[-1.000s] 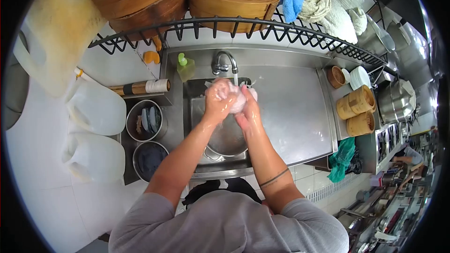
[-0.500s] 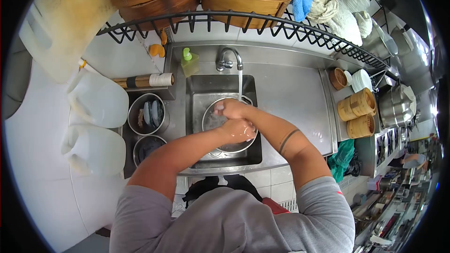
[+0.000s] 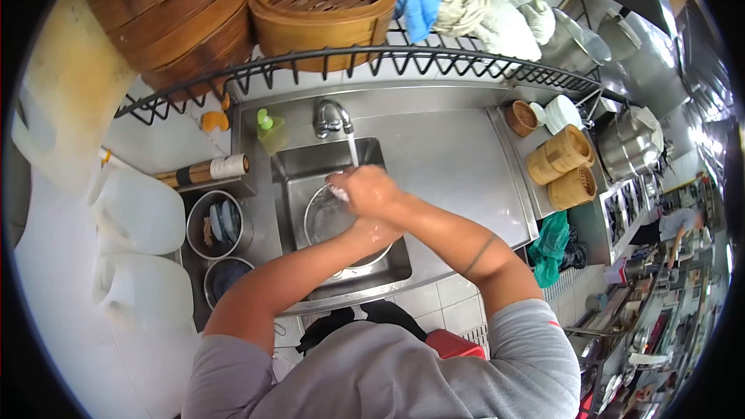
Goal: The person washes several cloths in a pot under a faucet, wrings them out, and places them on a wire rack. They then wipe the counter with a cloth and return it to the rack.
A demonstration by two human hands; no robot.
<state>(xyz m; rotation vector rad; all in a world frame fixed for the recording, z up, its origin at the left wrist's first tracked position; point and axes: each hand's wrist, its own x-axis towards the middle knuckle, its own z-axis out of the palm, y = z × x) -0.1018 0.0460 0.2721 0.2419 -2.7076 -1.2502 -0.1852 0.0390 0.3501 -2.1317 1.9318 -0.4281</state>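
My right hand [image 3: 363, 190] is over the steel sink [image 3: 293, 225], just below the running tap [image 3: 334, 118]. Its fingers look curled in; whether anything is inside them cannot be made out. My left hand [image 3: 379, 230] is wet and crosses under my right wrist, its fingers hidden there. Both hands are above a round metal bowl [image 3: 318, 221] with water in it, standing in the sink. A stream of water falls from the spout beside my right hand.
A soap bottle [image 3: 272, 132] stands behind the sink. Two pots [image 3: 247, 225] and white jugs [image 3: 143, 291] are at the left. Bamboo steamers [image 3: 272, 19] and cloths [image 3: 417, 1] fill the black rack [image 3: 310, 54] above. Another person [image 3: 679, 223] is far right.
The view has shifted, so the sink and rack appear further left. My right hand has curled inward over the bowl, and my left hand's fingers have gone out of sight under my right wrist.
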